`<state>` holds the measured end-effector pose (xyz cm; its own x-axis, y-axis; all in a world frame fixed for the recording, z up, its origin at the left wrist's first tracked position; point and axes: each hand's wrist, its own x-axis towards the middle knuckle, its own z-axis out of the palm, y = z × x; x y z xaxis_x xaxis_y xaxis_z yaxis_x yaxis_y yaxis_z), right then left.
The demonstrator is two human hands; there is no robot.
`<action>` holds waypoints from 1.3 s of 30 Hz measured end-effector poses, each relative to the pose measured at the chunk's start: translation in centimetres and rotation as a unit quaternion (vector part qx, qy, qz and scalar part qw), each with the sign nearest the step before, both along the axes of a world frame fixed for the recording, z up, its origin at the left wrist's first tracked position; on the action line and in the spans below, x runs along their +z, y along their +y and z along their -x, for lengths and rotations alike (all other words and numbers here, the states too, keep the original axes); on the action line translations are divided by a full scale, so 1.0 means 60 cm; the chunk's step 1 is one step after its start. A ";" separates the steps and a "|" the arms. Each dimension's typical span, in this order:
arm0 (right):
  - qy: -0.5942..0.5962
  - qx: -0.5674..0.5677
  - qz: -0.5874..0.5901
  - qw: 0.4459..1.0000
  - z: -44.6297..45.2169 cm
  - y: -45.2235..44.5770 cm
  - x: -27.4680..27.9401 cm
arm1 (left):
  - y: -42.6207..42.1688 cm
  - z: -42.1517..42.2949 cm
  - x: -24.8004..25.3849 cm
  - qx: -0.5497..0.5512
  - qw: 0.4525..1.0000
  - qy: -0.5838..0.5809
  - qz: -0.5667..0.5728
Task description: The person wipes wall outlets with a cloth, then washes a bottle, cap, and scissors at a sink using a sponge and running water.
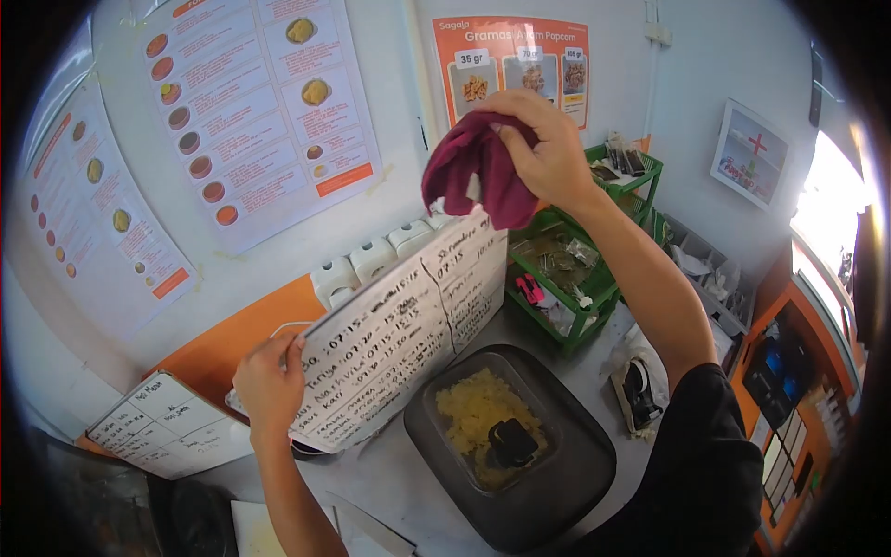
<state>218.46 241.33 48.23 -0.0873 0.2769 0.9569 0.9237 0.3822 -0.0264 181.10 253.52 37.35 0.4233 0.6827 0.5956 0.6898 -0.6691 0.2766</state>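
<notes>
The right hand's (549, 156) fingers clutch a maroon fabric cloth (464, 167) at the upper edge of a white rectangular handwritten board (390, 348); contact is unclear. The left hand's (269, 382) fingers grip its upper left corner. Bare grey tabletop (574, 379) parts it narrowly from a dark rounded container (575, 473).

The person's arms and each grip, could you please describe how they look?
The right arm has a black sleeve that leaves the forearm bare; the left forearm is bare where visible. Left grip and right grip are ungloved human hands; no watch or markings show.
</notes>
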 end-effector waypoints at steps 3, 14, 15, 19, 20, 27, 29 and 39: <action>0.029 -0.010 0.005 1.000 0.001 -0.032 -0.023 | 0.014 -0.008 -0.002 -0.005 1.000 0.004 0.017; 0.189 0.029 0.114 0.975 -0.014 -0.142 -0.144 | 0.034 0.022 -0.023 -0.044 0.996 -0.010 -0.072; 0.211 0.036 0.115 0.970 -0.007 -0.153 -0.150 | 0.035 0.025 -0.026 -0.046 0.998 -0.003 -0.044; 0.247 0.066 0.129 0.958 0.010 -0.194 -0.166 | 0.032 0.031 -0.033 -0.036 0.998 0.013 -0.044; 0.242 0.077 0.135 0.958 0.016 -0.204 -0.176 | 0.021 0.031 -0.041 -0.030 0.997 0.015 -0.069; 0.229 0.129 0.144 0.954 0.101 -0.299 -0.176 | -0.137 0.044 -0.053 -0.060 0.967 -0.206 -0.137; 0.209 0.140 0.170 0.953 0.147 -0.333 -0.172 | -0.266 0.075 -0.102 -0.111 0.951 -0.288 0.003; 0.379 0.450 0.486 0.646 0.617 -0.459 -0.406 | -0.827 0.360 -0.350 0.020 0.834 -0.305 0.458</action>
<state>181.45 213.80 23.88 -0.2402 0.9430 0.2305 -0.0800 0.2174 -0.9728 159.52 203.90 16.36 0.1983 0.9762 -0.0882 0.2495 0.0367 0.9677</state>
